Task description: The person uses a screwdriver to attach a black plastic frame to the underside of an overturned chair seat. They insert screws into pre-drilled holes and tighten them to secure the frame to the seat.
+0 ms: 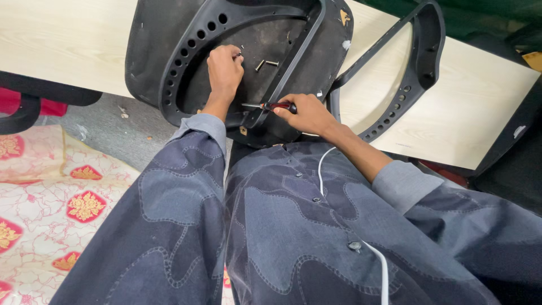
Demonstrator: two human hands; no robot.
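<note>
An upturned black plastic chair seat (164, 39) rests against my lap and a pale wooden tabletop (62, 39). My left hand (224, 69) reaches into the seat's underside, fingers curled near two loose silver screws (265, 64). My right hand (304, 113) is closed around a red-and-black-handled screwdriver (270, 105), whose metal tip points left toward the seat's lower edge. A black armrest loop (420, 56) sticks out to the right of the seat.
A red and cream patterned cloth (51, 203) covers the floor at left, beside grey floor (113, 133). A white cable (377, 260) runs down my shirt. A black chair part (22, 110) lies at far left. A dark panel (508, 141) borders the table's right side.
</note>
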